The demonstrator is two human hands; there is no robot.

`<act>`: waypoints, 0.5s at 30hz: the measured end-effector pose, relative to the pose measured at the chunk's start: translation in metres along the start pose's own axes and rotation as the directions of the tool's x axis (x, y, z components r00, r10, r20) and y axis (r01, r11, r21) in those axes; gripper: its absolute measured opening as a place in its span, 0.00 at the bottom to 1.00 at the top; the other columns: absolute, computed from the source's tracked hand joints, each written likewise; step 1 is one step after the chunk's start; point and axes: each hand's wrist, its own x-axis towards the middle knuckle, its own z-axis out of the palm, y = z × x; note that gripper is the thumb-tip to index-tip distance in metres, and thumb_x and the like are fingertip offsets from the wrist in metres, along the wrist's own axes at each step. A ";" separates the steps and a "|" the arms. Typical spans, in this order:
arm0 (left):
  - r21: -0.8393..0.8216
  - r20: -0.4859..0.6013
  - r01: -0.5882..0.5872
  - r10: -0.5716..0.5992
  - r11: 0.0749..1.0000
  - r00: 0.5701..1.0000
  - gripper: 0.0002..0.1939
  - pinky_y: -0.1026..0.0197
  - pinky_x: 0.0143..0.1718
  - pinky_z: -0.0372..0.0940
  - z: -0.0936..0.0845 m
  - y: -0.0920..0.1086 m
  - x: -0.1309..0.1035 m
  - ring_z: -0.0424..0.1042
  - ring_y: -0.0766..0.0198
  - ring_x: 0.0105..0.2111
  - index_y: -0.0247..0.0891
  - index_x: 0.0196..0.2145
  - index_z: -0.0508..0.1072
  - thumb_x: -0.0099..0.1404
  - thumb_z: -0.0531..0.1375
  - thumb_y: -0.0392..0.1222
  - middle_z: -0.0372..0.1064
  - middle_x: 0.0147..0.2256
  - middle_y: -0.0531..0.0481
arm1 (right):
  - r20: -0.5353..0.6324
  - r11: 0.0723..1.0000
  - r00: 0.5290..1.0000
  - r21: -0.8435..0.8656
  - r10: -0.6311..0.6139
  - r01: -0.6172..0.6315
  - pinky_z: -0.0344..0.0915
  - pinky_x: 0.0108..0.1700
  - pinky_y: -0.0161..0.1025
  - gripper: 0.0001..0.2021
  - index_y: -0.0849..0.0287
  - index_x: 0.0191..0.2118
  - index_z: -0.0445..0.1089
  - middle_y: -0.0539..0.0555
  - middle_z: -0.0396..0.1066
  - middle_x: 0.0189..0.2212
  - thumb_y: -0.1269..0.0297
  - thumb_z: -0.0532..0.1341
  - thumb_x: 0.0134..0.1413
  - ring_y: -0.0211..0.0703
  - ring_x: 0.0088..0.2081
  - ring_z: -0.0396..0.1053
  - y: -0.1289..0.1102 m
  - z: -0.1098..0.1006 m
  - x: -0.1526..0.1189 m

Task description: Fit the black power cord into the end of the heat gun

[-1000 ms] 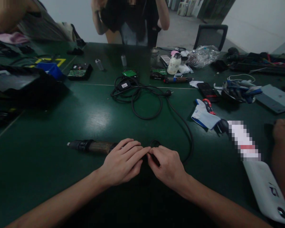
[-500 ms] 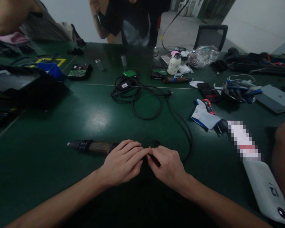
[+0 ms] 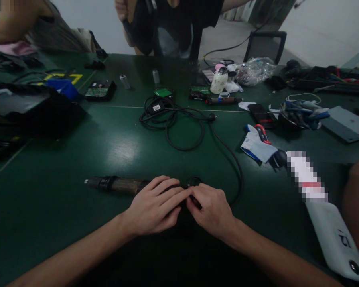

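Observation:
An electric screwdriver (image 3: 119, 184) lies on the green table near its front edge, its tip pointing left. Over its right end rests my left hand (image 3: 158, 205), the fingers bent over it and the index finger reaching to my right hand. My right hand (image 3: 211, 207) is closed, thumb and fingers pinched together beside the screwdriver's cable end; what they hold is hidden. A thin black cable (image 3: 241, 175) curves from behind my right hand up to a coiled black cord with an adapter (image 3: 157, 107).
Circuit-board units (image 3: 100, 90), a second screwdriver (image 3: 225, 100), and a white bottle (image 3: 219, 81) stand toward the back. At right are a glove (image 3: 259, 145), a phone (image 3: 261, 115), and a white device (image 3: 336, 239). People are across the table and at the right edge.
My left index finger has shifted slightly right over my right fingertips. The person across the table has moved and now stretches an arm out to the right.

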 end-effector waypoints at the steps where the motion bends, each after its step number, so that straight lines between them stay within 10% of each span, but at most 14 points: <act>1: 0.002 0.006 -0.008 0.008 1.000 1.000 0.26 0.45 0.62 0.59 0.000 0.000 0.000 0.67 0.52 0.57 0.37 0.65 0.64 0.70 0.57 0.38 0.74 0.54 0.48 | 0.000 1.000 1.000 -0.002 0.000 0.000 0.58 0.36 0.39 0.07 0.57 0.38 0.69 0.52 0.74 0.33 0.66 0.56 0.69 0.41 0.34 0.68 0.000 0.000 0.000; 15: 0.037 -0.025 0.026 -0.026 0.999 0.999 0.27 0.45 0.62 0.59 0.001 0.000 -0.001 0.69 0.54 0.55 0.37 0.65 0.64 0.70 0.57 0.36 0.75 0.51 0.49 | 0.010 1.000 1.000 -0.012 0.011 -0.011 0.58 0.36 0.39 0.07 0.57 0.40 0.70 0.51 0.73 0.34 0.64 0.55 0.71 0.41 0.34 0.68 0.001 0.002 0.000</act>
